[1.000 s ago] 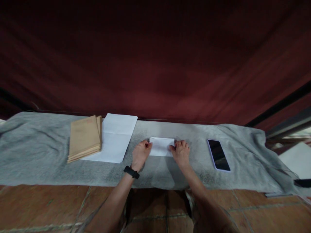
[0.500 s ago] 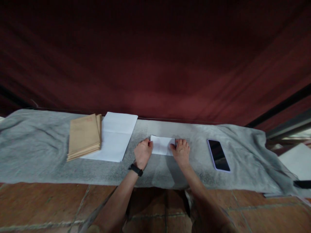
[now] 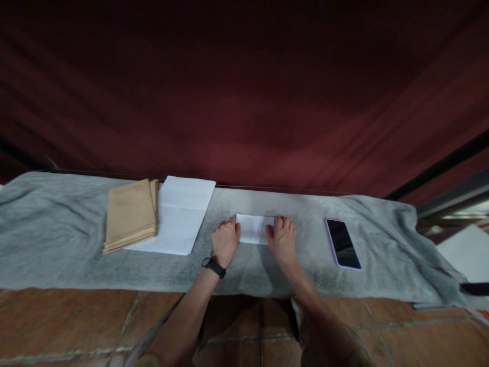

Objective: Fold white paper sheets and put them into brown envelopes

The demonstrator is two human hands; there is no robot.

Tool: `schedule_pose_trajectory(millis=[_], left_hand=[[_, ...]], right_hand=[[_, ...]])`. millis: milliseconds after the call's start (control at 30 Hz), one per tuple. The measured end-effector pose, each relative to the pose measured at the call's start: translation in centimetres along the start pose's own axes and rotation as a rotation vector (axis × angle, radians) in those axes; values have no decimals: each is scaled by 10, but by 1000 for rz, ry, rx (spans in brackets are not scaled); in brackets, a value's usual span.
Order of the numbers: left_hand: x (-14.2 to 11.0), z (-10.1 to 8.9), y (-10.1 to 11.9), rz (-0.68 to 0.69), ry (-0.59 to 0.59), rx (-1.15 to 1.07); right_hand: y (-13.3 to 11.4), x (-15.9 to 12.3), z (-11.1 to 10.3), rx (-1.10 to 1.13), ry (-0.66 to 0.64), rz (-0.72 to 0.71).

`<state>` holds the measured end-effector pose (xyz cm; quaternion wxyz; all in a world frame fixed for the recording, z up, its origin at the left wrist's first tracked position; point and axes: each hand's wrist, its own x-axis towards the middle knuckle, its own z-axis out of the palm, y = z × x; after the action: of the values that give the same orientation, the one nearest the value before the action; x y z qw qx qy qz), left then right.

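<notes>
A small folded sheet of white paper [image 3: 252, 229] lies on the grey cloth in front of me, its long side running left to right. My left hand [image 3: 226, 240], with a black band on the wrist, grips the paper's left end, thumb on top. At the right end my right hand [image 3: 281, 238] is closed on the paper too, its thumb over the edge and its fingers curled along the side. The fingertips beneath the paper are hidden.
Left of my hands, several brown envelopes [image 3: 130, 211] are stacked partly over larger white sheets [image 3: 185, 209]. A phone [image 3: 343, 243] with a pale purple case lies to the right. The grey cloth [image 3: 61, 229] covers a long bench above a tiled floor [image 3: 69, 321]. A dark red curtain [image 3: 244, 102] hangs behind.
The slightly raised flap at the paper's far edge now lies flat. My left hand has shifted slightly right and its wrist has turned; the right hand stays at its end.
</notes>
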<state>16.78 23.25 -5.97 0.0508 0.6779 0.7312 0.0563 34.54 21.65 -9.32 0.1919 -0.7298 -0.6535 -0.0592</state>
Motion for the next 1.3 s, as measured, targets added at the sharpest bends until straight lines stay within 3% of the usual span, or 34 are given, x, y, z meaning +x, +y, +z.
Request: schedule_pose_trajectory(millis=[267,467,700,867,1033,1300], left_hand=[[0,3,-2,33,29,5],[-1,6,-2,60,39,23],[-2,4,2,66,26,37],[-6,2,10,105,147,24],[-16,20,23,285,161,-110],[-18,44,24,217,78,-21]], right_hand=[[-26,-17,17,189,-42,-240],[-27,-24,25,107,-165,-214],[-28,-23,24,107,-176,-216],[-29,-21,19,91,-226,-216],[-27,-21,18,85,-258,-244],[-26,-20,18,93,-249,-236]])
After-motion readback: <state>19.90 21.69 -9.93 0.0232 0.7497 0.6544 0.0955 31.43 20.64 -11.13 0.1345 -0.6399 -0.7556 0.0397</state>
